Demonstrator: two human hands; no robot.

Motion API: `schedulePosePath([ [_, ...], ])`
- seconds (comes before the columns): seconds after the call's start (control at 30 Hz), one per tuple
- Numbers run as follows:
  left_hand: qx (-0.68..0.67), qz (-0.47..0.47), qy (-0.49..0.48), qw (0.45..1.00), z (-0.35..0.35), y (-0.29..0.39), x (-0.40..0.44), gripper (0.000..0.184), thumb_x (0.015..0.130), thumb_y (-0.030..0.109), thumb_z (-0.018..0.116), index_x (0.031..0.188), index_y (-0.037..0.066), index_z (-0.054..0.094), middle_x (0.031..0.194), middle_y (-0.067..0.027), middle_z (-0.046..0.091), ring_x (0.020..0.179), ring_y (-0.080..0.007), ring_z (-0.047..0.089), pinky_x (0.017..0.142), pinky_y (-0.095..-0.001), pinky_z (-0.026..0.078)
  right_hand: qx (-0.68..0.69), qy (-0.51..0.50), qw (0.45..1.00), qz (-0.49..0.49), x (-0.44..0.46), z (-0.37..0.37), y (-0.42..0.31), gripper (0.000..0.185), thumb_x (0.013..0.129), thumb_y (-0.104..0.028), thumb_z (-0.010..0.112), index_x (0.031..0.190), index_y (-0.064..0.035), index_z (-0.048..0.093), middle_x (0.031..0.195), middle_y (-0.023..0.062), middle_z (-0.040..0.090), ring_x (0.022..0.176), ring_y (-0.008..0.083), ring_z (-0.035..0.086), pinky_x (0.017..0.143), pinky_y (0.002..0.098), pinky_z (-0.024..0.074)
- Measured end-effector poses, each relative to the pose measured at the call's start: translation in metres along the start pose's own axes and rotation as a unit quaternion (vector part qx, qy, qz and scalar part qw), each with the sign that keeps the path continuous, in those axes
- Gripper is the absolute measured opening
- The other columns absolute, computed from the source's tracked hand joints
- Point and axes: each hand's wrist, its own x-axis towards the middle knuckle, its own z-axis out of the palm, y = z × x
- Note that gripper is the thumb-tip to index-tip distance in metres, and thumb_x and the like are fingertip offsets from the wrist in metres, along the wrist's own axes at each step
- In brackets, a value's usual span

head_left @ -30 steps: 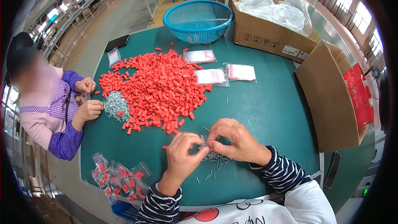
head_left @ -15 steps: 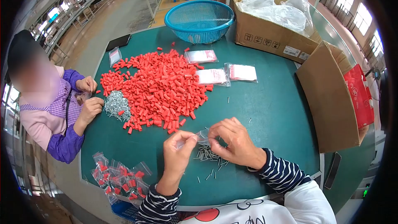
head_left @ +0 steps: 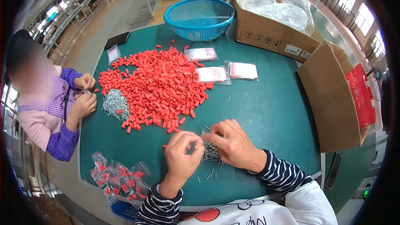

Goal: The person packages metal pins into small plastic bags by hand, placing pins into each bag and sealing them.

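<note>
A small clear plastic bag (head_left: pixel 203 133) is pinched between my two hands, mostly hidden by the fingers. My left hand (head_left: pixel 181 155) has thumb and forefinger closed on one side of it. From the other side, my right hand (head_left: pixel 236 145) grips its edge with bent fingers. Just beneath my right hand lies a small pile of metal screws (head_left: pixel 211 152), some scattered toward me. A bit of red (head_left: pixel 165 146) shows at the left edge of my left hand. Beyond my hands spreads a large heap of red plastic caps (head_left: pixel 166 83).
Filled bags (head_left: pixel 118 177) lie at the near left. A co-worker's hands (head_left: pixel 85 93) are beside another screw pile (head_left: pixel 115 104). Packs of flat bags (head_left: pixel 243 71), a blue basket (head_left: pixel 199 20) and cardboard boxes (head_left: pixel 333 100) stand farther off.
My hands have drawn closer together around the bag, and less of it shows. A bit of red has come into sight beside my left hand. The co-worker's hands have moved nearer each other.
</note>
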Motion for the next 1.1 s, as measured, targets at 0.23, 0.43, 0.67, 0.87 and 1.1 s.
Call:
schedulePosePath([
  [0.23,0.075,0.116,0.003,0.99,-0.006,-0.006,0.005,0.018,0.075,0.0,0.075,0.089,0.003,0.064,0.091,-0.0022,0.064,0.065,-0.0069,0.046,0.054,-0.0208,0.037,-0.094,-0.07,0.993,-0.004,0.001,-0.015,0.002,0.027,0.069,-0.006,0.066,0.095,-0.0087,0.066,0.087,0.0069,0.055,0.084,0.0246,0.054,0.073,0.0363,0.0396],
  [0.43,0.001,0.018,-0.075,0.997,-0.014,0.015,0.014,0.061,0.063,0.017,0.089,0.118,0.007,0.064,0.111,-0.0084,0.066,0.083,-0.0174,0.062,0.062,-0.0272,0.048,-0.021,-0.084,0.996,-0.031,0.005,-0.03,0.005,0.027,0.069,-0.005,0.068,0.096,-0.0075,0.067,0.086,0.0063,0.057,0.084,0.0232,0.055,0.073,0.0347,0.0411],
  [0.67,-0.052,0.058,-0.122,0.989,-0.019,0.0,0.014,0.05,0.064,0.013,0.088,0.109,0.008,0.068,0.108,-0.0074,0.066,0.085,-0.0167,0.062,0.063,-0.0268,0.048,0.053,-0.112,0.991,-0.052,0.013,-0.027,-0.006,0.027,0.07,-0.001,0.068,0.097,-0.0052,0.067,0.085,0.0073,0.057,0.081,0.025,0.055,0.072,0.0359,0.0424],
  [0.87,-0.155,0.005,-0.102,0.983,-0.024,-0.004,0.015,0.041,0.068,0.003,0.084,0.105,0.006,0.067,0.102,-0.0036,0.065,0.082,-0.0118,0.058,0.064,-0.024,0.045,0.135,-0.034,0.99,-0.01,0.023,-0.024,-0.018,0.027,0.072,0.002,0.067,0.098,-0.0052,0.065,0.088,0.0093,0.059,0.086,0.0274,0.059,0.071,0.0375,0.0469],
  [1.1,-0.26,-0.074,0.04,0.962,-0.048,-0.007,0.023,0.037,0.074,-0.009,0.077,0.107,0.0,0.063,0.11,-0.0063,0.057,0.089,-0.0105,0.057,0.079,-0.0248,0.05,0.016,-0.086,0.996,0.024,0.02,-0.007,-0.008,0.019,0.076,-0.005,0.07,0.094,-0.0048,0.067,0.085,0.0086,0.061,0.082,0.0265,0.06,0.07,0.0384,0.0484],
])
